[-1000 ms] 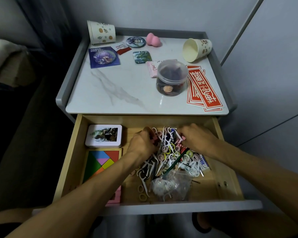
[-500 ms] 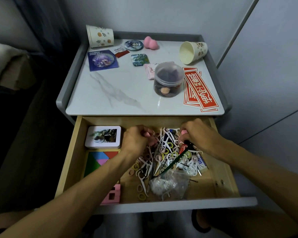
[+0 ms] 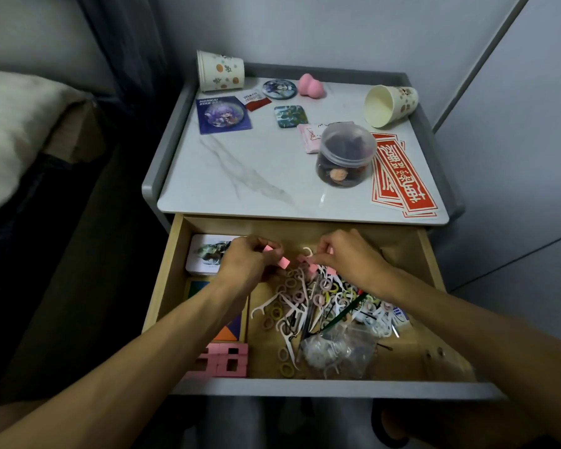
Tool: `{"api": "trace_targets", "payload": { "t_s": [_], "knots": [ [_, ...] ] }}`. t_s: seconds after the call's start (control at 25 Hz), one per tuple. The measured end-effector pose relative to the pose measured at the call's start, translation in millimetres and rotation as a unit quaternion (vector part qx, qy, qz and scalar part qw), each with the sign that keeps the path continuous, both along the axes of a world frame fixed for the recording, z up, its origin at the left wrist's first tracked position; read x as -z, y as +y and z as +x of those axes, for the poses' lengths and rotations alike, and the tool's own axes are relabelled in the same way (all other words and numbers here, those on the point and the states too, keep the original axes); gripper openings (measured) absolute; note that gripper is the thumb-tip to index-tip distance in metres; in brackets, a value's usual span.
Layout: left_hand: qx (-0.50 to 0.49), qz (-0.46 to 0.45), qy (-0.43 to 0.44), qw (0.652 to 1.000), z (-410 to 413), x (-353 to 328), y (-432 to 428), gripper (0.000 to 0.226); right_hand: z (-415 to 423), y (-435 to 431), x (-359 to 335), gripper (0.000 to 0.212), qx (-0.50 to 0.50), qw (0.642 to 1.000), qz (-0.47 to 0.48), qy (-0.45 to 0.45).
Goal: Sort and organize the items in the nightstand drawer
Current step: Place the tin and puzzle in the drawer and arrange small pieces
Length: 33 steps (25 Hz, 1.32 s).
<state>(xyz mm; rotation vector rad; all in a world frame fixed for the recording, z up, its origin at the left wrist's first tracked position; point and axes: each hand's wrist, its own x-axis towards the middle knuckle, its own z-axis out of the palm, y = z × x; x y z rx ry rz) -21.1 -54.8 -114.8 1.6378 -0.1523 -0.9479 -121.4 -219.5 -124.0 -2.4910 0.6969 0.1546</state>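
Pale matt wood drawer [image 3: 431, 254], glossy marbled nightstand top [image 3: 240, 176]

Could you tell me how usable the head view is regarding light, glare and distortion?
Head view: dim, bluish light; a small glare streak on the marble top by the clear jar; wide-angle bending at the drawer front; the left hand and right hand look slightly soft.

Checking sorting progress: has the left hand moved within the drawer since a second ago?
Yes. The left hand has shifted left, now overlapping the white tin it was clear of earlier.
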Motion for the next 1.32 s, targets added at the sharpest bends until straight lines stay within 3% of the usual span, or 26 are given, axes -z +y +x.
{"api": "trace_targets", "payload": {
  "t_s": [0.12,0.24,0.6,0.76,0.84,0.96,1.08,1.2,1.32],
  "knots": [
    [0.005,0.005,0.001,1.0,7,-2,13,0.006,18,15,6,0.029,-0.042,0.992,-0.088,0.084],
    [0.011,-0.001,-0.016,1.0,11,-9,21,0.007,25,23,10,0.024,-0.049,0.982,-0.148,0.107],
    [-0.009,0.037,-0.092,0.995,37,-29,40,0.01,26,31,-1,0.012,-0.061,0.986,-0.143,0.056],
    [0.05,0.071,-0.153,0.984,35,-35,50,0.005,33,60,8,0.017,-0.126,0.989,0.018,0.068],
    [0.065,0.088,-0.162,0.981,35,-35,54,0.006,36,69,19,0.014,-0.147,0.986,0.032,0.074],
    [0.073,0.091,-0.141,0.983,35,-36,56,0.006,36,64,15,0.019,-0.099,0.993,0.033,0.05],
    [0.06,0.069,-0.097,0.991,32,-37,54,0.006,32,59,-15,0.014,0.001,0.994,0.094,-0.048],
    [0.053,0.03,-0.039,0.997,25,-36,52,0.005,25,64,-39,0.009,0.08,0.96,0.232,-0.135],
    [0.044,-0.011,0.015,0.999,19,-37,51,0.008,22,73,-46,0.019,0.109,0.912,0.356,-0.175]
  ]
}}
